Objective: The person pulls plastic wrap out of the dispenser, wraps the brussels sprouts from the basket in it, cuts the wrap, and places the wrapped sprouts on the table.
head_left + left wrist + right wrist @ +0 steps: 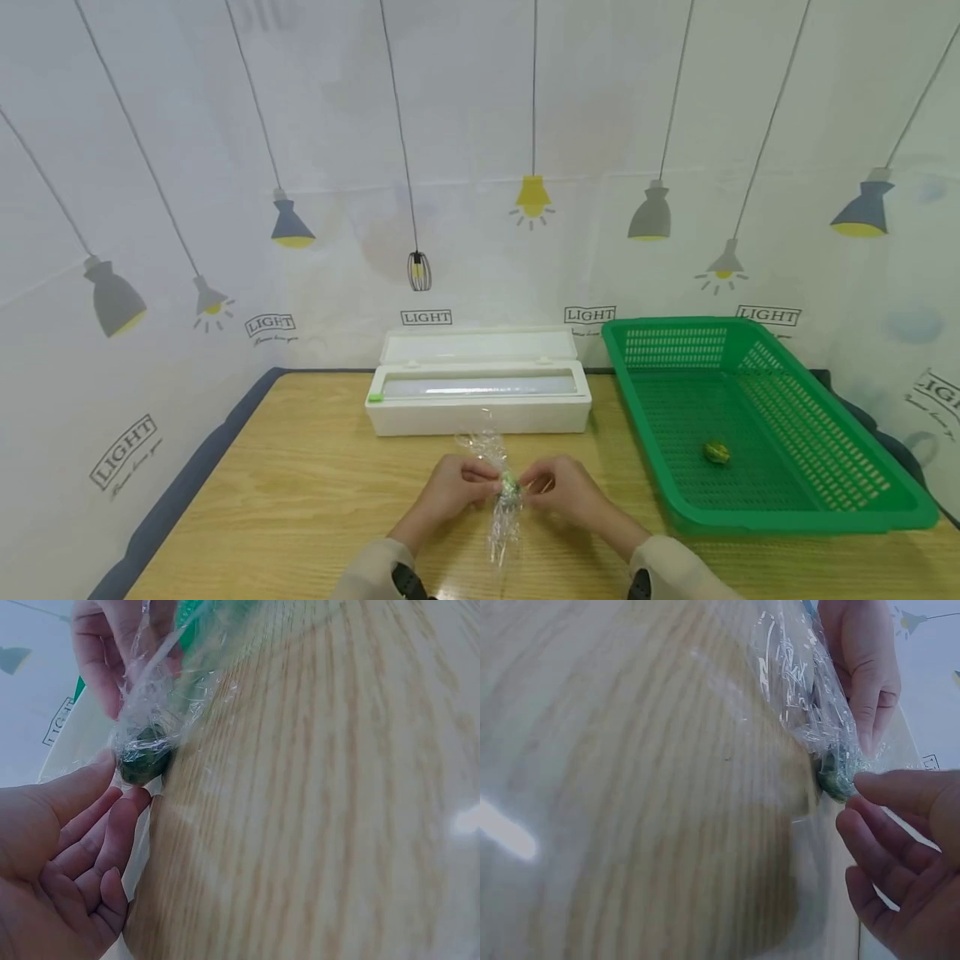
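We hold a small green ball (509,490) wrapped in clear cling film (501,508) just above the wooden table (300,500), our left hand (455,487) and right hand (558,486) each pinching it from one side. Behind stands the white film dispenser (478,393); the green basket (817,492) at right holds another green ball (716,452).

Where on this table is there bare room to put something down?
Bare wood lies left of the left hand, up to the white wrap box. The green basket holds just one small green ball. It is crowded at the middle, where both hands, the right hand included, hold the wrapped ball.
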Demonstrator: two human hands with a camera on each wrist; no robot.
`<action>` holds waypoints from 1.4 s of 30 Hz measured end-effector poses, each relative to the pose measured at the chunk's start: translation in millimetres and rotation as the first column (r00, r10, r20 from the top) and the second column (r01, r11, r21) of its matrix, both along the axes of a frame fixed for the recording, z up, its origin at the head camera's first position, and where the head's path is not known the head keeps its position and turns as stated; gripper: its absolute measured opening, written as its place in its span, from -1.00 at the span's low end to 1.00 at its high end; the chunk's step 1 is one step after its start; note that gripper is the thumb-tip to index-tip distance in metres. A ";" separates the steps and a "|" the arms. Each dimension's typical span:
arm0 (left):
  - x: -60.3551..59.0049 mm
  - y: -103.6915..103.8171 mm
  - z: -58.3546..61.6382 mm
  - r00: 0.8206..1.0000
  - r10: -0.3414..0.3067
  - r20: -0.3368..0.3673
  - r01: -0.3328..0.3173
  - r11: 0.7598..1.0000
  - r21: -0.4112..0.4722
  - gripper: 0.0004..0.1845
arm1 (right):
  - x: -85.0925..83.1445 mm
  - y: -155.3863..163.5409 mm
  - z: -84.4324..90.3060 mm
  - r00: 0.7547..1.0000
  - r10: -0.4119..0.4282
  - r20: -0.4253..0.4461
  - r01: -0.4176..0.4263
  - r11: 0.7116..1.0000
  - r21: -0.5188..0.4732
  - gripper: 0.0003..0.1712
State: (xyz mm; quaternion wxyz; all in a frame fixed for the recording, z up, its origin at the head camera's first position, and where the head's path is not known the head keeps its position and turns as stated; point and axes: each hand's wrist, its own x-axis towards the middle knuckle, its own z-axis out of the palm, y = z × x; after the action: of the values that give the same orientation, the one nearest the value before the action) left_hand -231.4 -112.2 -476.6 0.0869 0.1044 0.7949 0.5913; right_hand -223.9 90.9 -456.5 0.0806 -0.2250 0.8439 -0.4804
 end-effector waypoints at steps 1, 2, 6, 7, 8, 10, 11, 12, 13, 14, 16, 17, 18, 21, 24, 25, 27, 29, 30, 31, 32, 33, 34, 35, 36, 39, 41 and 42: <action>0.2 -0.3 -0.2 1.000 0.000 -0.002 0.000 1.000 -0.001 -0.80 | 0.9 0.4 -0.5 1.000 0.028 -0.012 -0.028 1.000 -0.005 -0.81; 0.4 -0.5 -0.2 1.000 0.000 -0.003 0.000 1.000 -0.003 -0.80 | 2.0 0.7 -1.4 0.998 0.056 -0.025 -0.057 0.998 -0.009 -0.79; 2.2 -1.3 2.7 1.000 0.005 -0.005 -0.005 1.000 -0.016 -0.81 | 7.0 -0.4 -6.6 0.988 0.135 -0.069 -0.137 0.991 -0.014 -0.72; 3.1 -1.2 4.3 1.000 0.005 -0.006 -0.005 1.000 -0.018 -0.81 | 8.3 -1.2 -7.9 0.987 0.146 -0.070 -0.147 0.989 -0.018 -0.70; 3.8 -0.9 6.1 1.000 0.006 -0.006 -0.006 1.000 -0.021 -0.81 | 9.6 -2.0 -9.3 0.985 0.155 -0.075 -0.157 0.987 -0.020 -0.68; 5.9 0.0 10.6 1.000 0.007 -0.001 -0.007 1.000 -0.025 -0.82 | 11.5 -3.6 -12.2 0.984 0.163 -0.075 -0.166 0.986 -0.029 -0.64; 6.9 0.4 12.6 1.000 0.005 0.001 -0.005 1.000 -0.027 -0.82 | 12.1 -4.3 -13.3 0.983 0.167 -0.074 -0.170 0.985 -0.037 -0.62; 7.4 0.7 14.1 1.000 0.005 0.003 -0.005 1.000 -0.028 -0.82 | 12.5 -5.0 -14.5 0.983 0.171 -0.074 -0.174 0.984 -0.044 -0.60; 7.6 0.8 14.7 1.000 0.004 0.006 -0.004 1.000 -0.028 -0.82 | 12.5 -5.5 -15.7 0.982 0.172 -0.072 -0.176 0.983 -0.054 -0.58; 7.4 0.6 14.5 1.000 0.003 0.011 -0.003 1.000 -0.028 -0.83 | 12.2 -6.1 -16.7 0.982 0.174 -0.073 -0.178 0.982 -0.062 -0.57; 6.0 -0.4 12.2 1.000 0.001 0.020 -0.001 1.000 -0.029 -0.83 | 11.1 -7.3 -18.3 0.983 0.174 -0.065 -0.179 0.981 -0.076 -0.55; 4.9 -1.0 10.2 1.000 0.000 0.024 0.001 1.000 -0.027 -0.83 | 10.6 -7.7 -18.7 0.983 0.175 -0.063 -0.179 0.981 -0.079 -0.55; 3.7 -1.7 8.1 1.000 -0.001 0.030 0.002 1.000 -0.026 -0.83 | 9.9 -8.2 -19.6 0.983 0.175 -0.061 -0.179 0.981 -0.079 -0.56; 1.0 -3.1 3.7 0.999 -0.008 0.043 0.010 1.000 -0.025 -0.84 | 8.5 -9.8 -19.9 0.982 0.175 -0.066 -0.179 0.982 -0.064 -0.59; -0.3 -3.7 2.0 0.999 -0.013 0.049 0.014 0.999 -0.029 -0.85 | 7.1 -11.6 -20.6 0.980 0.176 -0.095 -0.179 0.983 -0.032 -0.62; -0.5 -3.8 1.8 0.999 -0.015 0.048 0.016 0.999 -0.032 -0.85 | 6.8 -12.3 -20.6 0.978 0.175 -0.110 -0.178 0.984 -0.021 -0.63; -0.8 -3.8 1.6 0.999 -0.018 0.046 0.020 0.999 -0.038 -0.85 | 5.8 -13.5 -22.0 0.974 0.173 -0.144 -0.175 0.985 -0.002 -0.63; -1.2 -3.7 1.0 0.999 -0.023 0.039 0.025 0.999 -0.040 -0.85 | 4.8 -14.6 -23.3 0.971 0.169 -0.169 -0.171 0.985 0.007 -0.65; -1.2 -3.5 1.0 0.999 -0.025 0.036 0.027 0.999 -0.042 -0.85 | 4.4 -14.9 -23.7 0.970 0.167 -0.176 -0.168 0.986 0.008 -0.66; -1.2 -3.0 0.9 0.999 -0.027 0.030 0.029 0.999 -0.044 -0.85 | 4.1 -15.2 -23.8 0.970 0.163 -0.181 -0.164 0.986 0.007 -0.69; 0.2 -2.1 4.0 0.999 -0.027 0.026 0.028 0.998 -0.050 -0.85 | 4.1 -15.5 -23.7 0.970 0.159 -0.186 -0.161 0.987 0.005 -0.71; 2.7 -1.1 8.8 0.999 -0.027 0.020 0.028 0.998 -0.052 -0.85 | 4.0 -15.6 -23.5 0.971 0.151 -0.184 -0.154 0.988 0.002 -0.74; 2.3 -0.8 8.5 0.999 -0.027 0.020 0.028 0.998 -0.055 -0.85 | 3.9 -15.6 -23.0 0.973 0.146 -0.181 -0.149 0.989 -0.003 -0.77; 1.8 -0.6 8.0 0.999 -0.025 0.020 0.026 0.998 -0.059 -0.85 | 3.9 -15.4 -22.1 0.974 0.141 -0.176 -0.144 0.990 -0.007 -0.80; 1.4 -0.4 7.6 1.000 -0.024 0.020 0.025 0.998 -0.060 -0.85 | 3.8 -15.1 -21.0 0.976 0.136 -0.168 -0.139 0.990 -0.009 -0.82; -1.3 -1.4 4.2 0.999 -0.024 0.027 0.025 0.998 -0.061 -0.84 | 2.1 -13.4 -17.9 0.984 0.130 -0.120 -0.132 0.991 -0.011 -0.87; -4.0 -2.2 0.0 0.999 -0.020 0.034 0.022 0.998 -0.062 -0.84 | 0.3 -12.0 -16.0 0.987 0.140 -0.080 -0.142 0.990 -0.011 -0.88; -3.6 -2.3 1.0 0.999 -0.019 0.035 0.022 0.998 -0.064 -0.84 | -0.8 -11.4 -15.5 0.987 0.146 -0.061 -0.147 0.989 -0.011 -0.89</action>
State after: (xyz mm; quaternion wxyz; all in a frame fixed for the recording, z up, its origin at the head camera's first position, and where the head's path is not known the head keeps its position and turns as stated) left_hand -235.0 -114.5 -475.6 0.1100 0.0995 0.8109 0.5661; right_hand -224.7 79.4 -472.0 0.0885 -0.3016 0.8233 -0.4727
